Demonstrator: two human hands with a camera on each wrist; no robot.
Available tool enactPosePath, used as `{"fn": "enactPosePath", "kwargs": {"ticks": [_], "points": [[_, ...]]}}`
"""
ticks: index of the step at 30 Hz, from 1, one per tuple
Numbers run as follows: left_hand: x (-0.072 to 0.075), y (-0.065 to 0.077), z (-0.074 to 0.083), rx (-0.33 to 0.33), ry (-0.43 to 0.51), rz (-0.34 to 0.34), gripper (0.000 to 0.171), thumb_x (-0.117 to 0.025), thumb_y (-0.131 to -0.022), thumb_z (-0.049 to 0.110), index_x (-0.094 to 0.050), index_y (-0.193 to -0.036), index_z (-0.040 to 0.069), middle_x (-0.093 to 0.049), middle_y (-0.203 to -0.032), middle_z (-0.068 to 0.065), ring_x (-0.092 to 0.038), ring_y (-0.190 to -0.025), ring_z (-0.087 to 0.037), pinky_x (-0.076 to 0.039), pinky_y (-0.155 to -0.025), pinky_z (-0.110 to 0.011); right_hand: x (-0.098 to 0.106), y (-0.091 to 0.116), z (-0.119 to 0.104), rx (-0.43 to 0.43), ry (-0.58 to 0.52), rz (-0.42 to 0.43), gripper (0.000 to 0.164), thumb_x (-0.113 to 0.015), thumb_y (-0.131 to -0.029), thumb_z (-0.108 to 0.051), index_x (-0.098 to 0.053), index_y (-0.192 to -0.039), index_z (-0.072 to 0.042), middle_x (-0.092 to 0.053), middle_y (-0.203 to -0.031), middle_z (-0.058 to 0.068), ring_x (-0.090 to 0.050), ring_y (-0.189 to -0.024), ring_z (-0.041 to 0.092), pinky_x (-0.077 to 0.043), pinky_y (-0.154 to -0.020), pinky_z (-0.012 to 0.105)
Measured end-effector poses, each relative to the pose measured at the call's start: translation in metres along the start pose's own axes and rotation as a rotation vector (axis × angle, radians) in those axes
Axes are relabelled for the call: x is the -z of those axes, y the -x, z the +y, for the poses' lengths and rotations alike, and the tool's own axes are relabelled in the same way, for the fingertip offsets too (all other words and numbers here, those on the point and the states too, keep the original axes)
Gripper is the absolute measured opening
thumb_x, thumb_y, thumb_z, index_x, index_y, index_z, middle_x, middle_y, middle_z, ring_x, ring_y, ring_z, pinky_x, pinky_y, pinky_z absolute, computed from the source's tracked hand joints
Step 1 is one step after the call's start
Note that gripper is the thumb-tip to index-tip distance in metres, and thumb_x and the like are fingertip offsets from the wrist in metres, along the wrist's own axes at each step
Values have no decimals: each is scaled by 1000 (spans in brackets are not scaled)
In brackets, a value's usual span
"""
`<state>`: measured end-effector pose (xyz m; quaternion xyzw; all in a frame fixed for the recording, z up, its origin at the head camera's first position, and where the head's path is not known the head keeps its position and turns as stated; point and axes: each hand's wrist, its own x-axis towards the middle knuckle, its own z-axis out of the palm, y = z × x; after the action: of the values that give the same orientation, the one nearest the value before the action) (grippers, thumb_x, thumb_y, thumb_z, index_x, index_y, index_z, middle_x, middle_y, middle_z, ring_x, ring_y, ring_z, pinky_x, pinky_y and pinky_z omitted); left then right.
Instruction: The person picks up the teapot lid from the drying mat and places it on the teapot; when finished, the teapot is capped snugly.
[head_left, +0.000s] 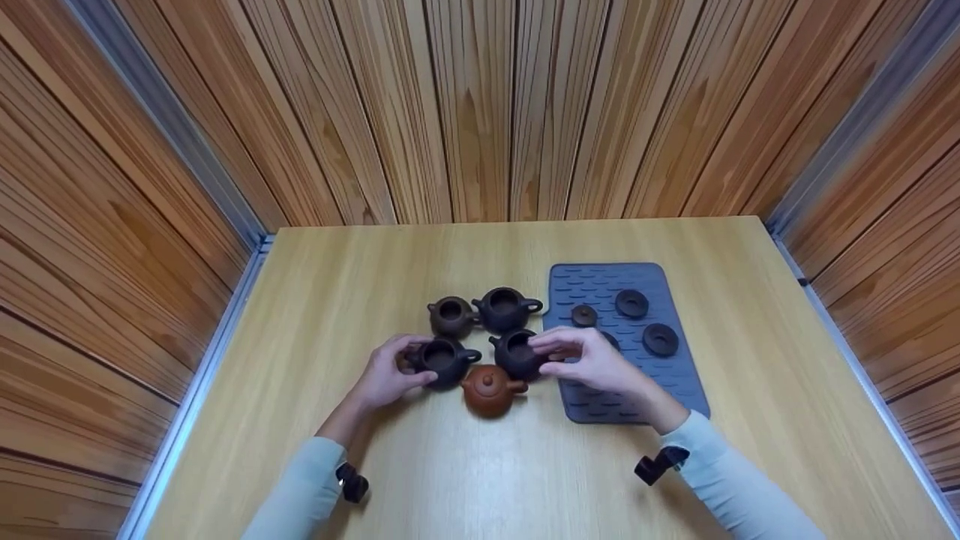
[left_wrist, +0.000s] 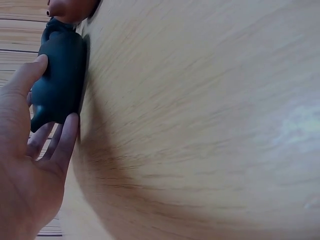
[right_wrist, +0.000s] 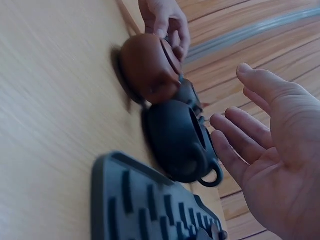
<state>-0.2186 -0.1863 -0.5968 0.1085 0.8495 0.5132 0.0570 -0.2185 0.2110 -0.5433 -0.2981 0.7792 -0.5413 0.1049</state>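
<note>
My left hand [head_left: 386, 377] grips a lidless black teapot [head_left: 448, 373] by its spout side, thumb on the near wall. In the left wrist view the fingers reach round the far side of this teapot [left_wrist: 61, 77], its base close to the table. My right hand [head_left: 592, 361] hovers by the handle of another lidless black teapot [head_left: 513, 363]. The right wrist view shows that hand [right_wrist: 280, 150] with fingers extended, apart from the teapot [right_wrist: 167, 140]. Between the two sits a reddish-brown lidded teapot [head_left: 487, 399], nearest the person.
Behind them stand a small brown teapot [head_left: 451, 324] and a larger dark one [head_left: 504, 318], both without lids. A grey ridged mat [head_left: 600, 279] to the right bears several dark lids [head_left: 660, 340], one partly hidden by my right hand. Wooden panels [head_left: 480, 112] enclose the table [head_left: 337, 277].
</note>
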Motion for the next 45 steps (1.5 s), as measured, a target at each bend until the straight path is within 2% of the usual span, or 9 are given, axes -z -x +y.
{"fn": "enactPosePath", "kwargs": {"ticks": [5, 11, 14, 19, 25, 31, 37, 40, 45], "points": [[1, 0, -1, 12, 4, 0, 54, -95, -91, 11, -75, -141, 14, -72, -144, -16, -65, -139, -34, -49, -120, -51, 14, 4, -1, 3, 26, 41, 38, -81, -100, 2, -75, -137, 7, -74, -140, 34, -78, -128, 24, -64, -109, 38], [1, 0, -1, 4, 9, -9, 55, -95, -91, 10, -74, -142, 12, -71, -143, -17, -66, -134, -32, -57, -105, -32, 31, 10, 0, -7, 57, 77, 39, -82, -101, -4, -77, -140, -2, -75, -144, 27, -76, -131, 14, -64, -111, 39], [2, 0, -2, -25, 18, -14, 55, -94, -91, 9, -74, -142, 8, -72, -140, -20, -68, -131, -34, -59, -98, -27, 37, 14, 1, -15, 65, 99, 39, -83, -101, -5, -78, -140, -4, -75, -145, 25, -74, -130, 5, -63, -110, 32], [1, 0, -2, -36, 16, -9, 55, -95, -91, 8, -74, -141, 7, -73, -138, -21, -68, -130, -35, -58, -100, -27, 46, 20, 5, -33, 69, 144, 39, -83, -100, -3, -78, -139, -4, -71, -150, 27, -68, -130, -6, -61, -107, 23], [0, 0, -1, -24, -10, 3, 54, -95, -91, 10, -75, -141, 9, -74, -139, -18, -69, -131, -32, -54, -108, -29, 56, 28, 14, -70, 132, 185, 43, -84, -100, -5, -76, -142, -4, -70, -154, 21, -60, -135, -12, -63, -109, 35], [1, -1, 0, -16, -5, 2, 55, -95, -89, 9, -75, -140, 8, -74, -138, -19, -70, -130, -34, -56, -108, -34, 61, 35, 22, -100, 186, 223, 44, -84, -100, -6, -75, -143, -2, -69, -156, 20, -52, -136, -14, -61, -112, 54], [1, -2, 0, -14, -11, 7, 55, -95, -89, 10, -75, -141, 9, -74, -138, -18, -70, -128, -31, -55, -106, -32, 61, 39, 31, -117, 199, 250, 46, -84, -101, -6, -74, -145, -1, -67, -155, 22, -52, -137, -9, -54, -116, 71], [1, -2, 1, -2, 5, 0, 55, -95, -90, 9, -75, -141, 9, -73, -139, -19, -70, -125, -29, -55, -101, -28, 60, 41, 37, -131, 205, 270, 47, -85, -99, -6, -73, -145, 0, -67, -155, 24, -51, -137, -10, -53, -118, 72], [1, -3, 0, 15, 69, -26, 56, -94, -90, 5, -73, -142, 5, -70, -142, -23, -71, -121, -31, -58, -91, -22, 55, 45, 48, -157, 234, 283, 48, -87, -99, -10, -75, -144, -5, -68, -155, 20, -53, -134, -12, -56, -115, 63]]}}
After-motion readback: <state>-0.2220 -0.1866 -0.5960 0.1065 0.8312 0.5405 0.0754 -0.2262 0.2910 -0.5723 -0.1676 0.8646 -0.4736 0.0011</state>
